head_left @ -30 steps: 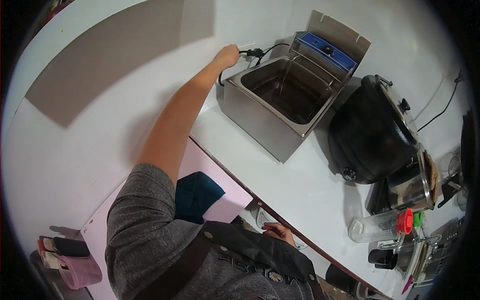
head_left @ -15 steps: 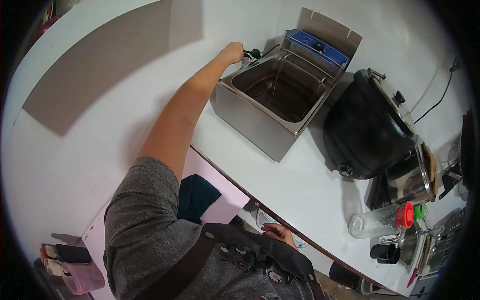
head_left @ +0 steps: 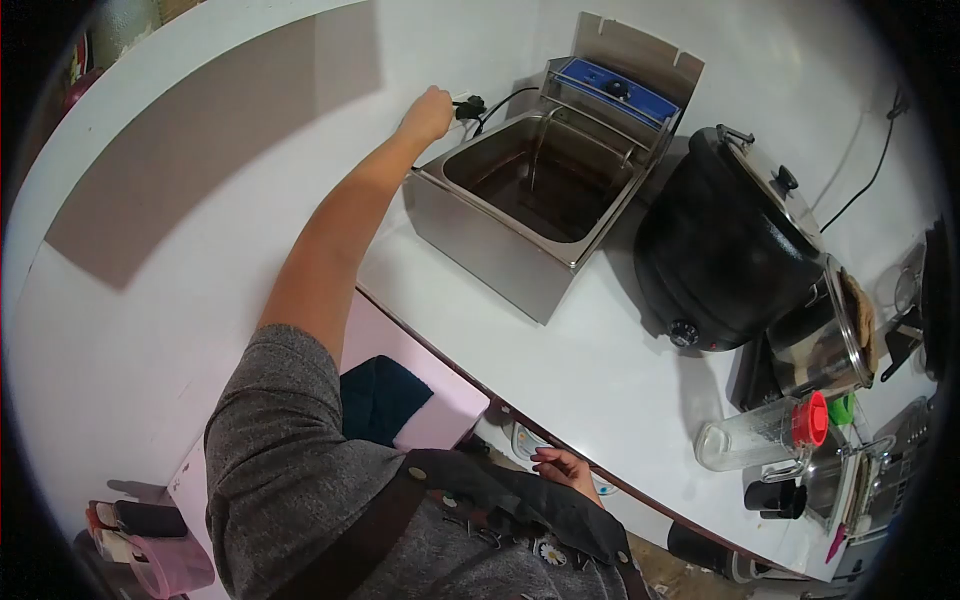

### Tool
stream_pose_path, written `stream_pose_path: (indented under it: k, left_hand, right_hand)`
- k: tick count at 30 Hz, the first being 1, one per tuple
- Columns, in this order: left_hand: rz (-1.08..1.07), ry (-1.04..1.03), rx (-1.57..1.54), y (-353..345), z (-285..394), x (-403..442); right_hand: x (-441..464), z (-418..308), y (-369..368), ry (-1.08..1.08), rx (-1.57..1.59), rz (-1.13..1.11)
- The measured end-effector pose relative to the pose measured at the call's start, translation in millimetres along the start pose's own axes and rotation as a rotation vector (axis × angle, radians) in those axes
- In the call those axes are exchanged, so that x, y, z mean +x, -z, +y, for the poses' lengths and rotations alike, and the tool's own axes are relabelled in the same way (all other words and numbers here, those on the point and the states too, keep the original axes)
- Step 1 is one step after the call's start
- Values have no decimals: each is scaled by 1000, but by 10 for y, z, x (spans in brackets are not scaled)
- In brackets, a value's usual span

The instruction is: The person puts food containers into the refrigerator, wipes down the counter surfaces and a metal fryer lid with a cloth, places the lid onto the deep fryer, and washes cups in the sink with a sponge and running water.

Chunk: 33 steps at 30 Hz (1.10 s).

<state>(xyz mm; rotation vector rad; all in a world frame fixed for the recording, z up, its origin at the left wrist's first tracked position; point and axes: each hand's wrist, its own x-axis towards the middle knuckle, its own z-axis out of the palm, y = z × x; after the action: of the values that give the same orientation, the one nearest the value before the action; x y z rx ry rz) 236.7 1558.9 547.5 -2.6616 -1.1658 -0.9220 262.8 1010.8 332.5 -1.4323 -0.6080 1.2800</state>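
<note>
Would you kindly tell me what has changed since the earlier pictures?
The left hand now sits slightly closer to the black plug by the wall; whatever it may grip is hidden. The view itself has shifted a little. The countertop fryer, black soup kettle and red-lidded jug stayed put; the right hand remains loosely bent near the counter edge.

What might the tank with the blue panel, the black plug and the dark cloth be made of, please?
The tank looks like satin-finished metal, probably stainless steel: grey, with soft reflections. The black plug is probably plastic or rubber: evenly dark, but small in view. The dark cloth seems matte fabric, perhaps towelling: folded, without shine.
</note>
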Motion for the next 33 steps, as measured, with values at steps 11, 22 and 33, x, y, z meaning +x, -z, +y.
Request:
stream_pose_path:
  k: [11,22,33]
  left_hand:
    - [-106,-62,76,-35,-134,91]
    - [-200,-20,176,-73,-133,-79]
    - [-131,-173,7,-320,-2,113]
  right_hand:
    - [74,52,-5,-8,-11,-19]
    - [56,-11,-36,-5,-26,-18]
    - [57,4,-34,-7,-37,-16]
